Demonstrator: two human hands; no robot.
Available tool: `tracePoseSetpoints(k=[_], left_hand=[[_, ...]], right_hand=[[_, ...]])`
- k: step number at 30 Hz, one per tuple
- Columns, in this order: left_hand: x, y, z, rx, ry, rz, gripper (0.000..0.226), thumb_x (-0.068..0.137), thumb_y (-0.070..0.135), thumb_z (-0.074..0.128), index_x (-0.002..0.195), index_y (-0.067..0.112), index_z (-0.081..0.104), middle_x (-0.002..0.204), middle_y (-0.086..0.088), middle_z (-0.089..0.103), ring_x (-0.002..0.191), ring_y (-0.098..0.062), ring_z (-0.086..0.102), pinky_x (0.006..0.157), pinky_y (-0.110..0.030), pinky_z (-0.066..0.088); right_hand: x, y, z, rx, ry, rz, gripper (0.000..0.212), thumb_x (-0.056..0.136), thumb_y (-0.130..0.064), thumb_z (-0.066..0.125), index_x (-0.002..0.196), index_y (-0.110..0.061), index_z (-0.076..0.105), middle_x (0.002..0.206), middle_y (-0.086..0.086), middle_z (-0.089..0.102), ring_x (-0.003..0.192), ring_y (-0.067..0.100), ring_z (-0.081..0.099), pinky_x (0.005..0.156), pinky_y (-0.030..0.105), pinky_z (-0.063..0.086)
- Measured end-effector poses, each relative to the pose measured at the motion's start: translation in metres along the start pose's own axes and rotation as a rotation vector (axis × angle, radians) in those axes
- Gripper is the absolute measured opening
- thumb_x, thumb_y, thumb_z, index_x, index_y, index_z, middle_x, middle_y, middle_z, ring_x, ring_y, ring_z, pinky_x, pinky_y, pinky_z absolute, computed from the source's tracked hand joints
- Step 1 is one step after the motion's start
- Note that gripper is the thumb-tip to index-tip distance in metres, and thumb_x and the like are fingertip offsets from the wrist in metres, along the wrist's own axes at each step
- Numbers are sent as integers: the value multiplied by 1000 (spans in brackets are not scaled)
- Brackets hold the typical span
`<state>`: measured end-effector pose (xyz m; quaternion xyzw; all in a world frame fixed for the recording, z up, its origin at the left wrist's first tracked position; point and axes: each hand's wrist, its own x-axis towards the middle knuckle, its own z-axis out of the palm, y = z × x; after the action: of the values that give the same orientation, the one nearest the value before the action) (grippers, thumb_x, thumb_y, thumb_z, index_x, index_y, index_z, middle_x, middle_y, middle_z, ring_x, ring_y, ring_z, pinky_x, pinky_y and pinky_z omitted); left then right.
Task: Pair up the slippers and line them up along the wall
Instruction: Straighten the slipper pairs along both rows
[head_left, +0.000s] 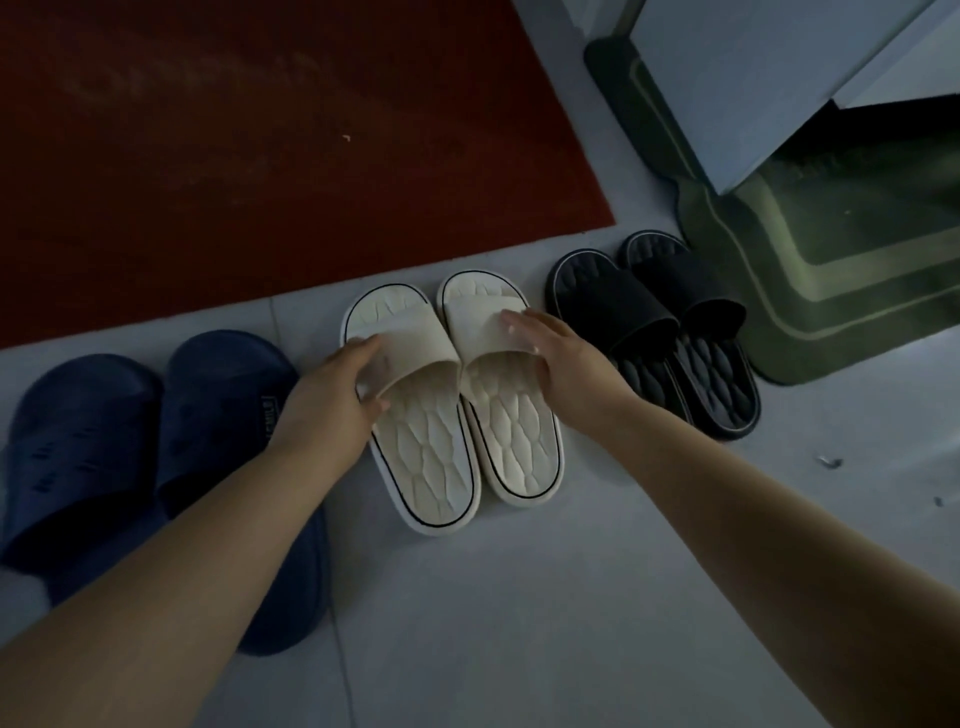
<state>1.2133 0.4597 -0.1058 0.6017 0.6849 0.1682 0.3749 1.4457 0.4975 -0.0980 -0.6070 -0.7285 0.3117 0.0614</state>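
Note:
Two cream slippers lie side by side on the pale floor, toes toward the red mat. My left hand (337, 395) grips the strap of the left cream slipper (421, 447), thumb under the band. My right hand (561, 358) rests flat, fingers spread, on the strap of the right cream slipper (519, 441). A dark blue pair (93, 447) lies to the left, partly hidden by my left forearm. A black pair (670, 332) sits to the right, side by side.
A red mat (249, 140) covers the floor beyond the slippers. A dark green mat (831, 280) lies at the right under a pale cabinet or door (753, 78). Small bits of debris (828, 461) lie on the grey tiled floor at the right.

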Motion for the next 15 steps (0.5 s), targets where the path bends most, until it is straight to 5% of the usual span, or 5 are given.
tracePoseSetpoints(k=[5, 9, 15], left_hand=[[3, -3, 0, -42, -26, -13, 65, 87, 14, 58, 143, 24, 26, 152, 0, 29, 133, -17, 36, 97, -17, 22], [-6, -6, -19, -80, -122, 22, 72, 83, 17, 64, 143, 27, 25, 150, -1, 31, 130, -18, 40, 101, -25, 31], [-34, -64, -122, 241, -66, 78, 84, 69, 35, 76, 139, 30, 31, 147, 0, 36, 133, -19, 34, 108, -29, 25]], right_hand=[[0, -4, 1, -4, 44, -42, 56, 88, -1, 38, 138, -25, 38, 145, 2, 38, 127, 24, 44, 95, 25, 34], [-3, -31, 6, -222, 9, 33, 66, 82, -5, 49, 141, -25, 27, 152, 9, 22, 136, 37, 23, 107, 45, 29], [-11, -129, 51, -212, -219, -345, 71, 78, -27, 64, 140, -25, 31, 151, 5, 27, 137, 26, 25, 106, 43, 31]])
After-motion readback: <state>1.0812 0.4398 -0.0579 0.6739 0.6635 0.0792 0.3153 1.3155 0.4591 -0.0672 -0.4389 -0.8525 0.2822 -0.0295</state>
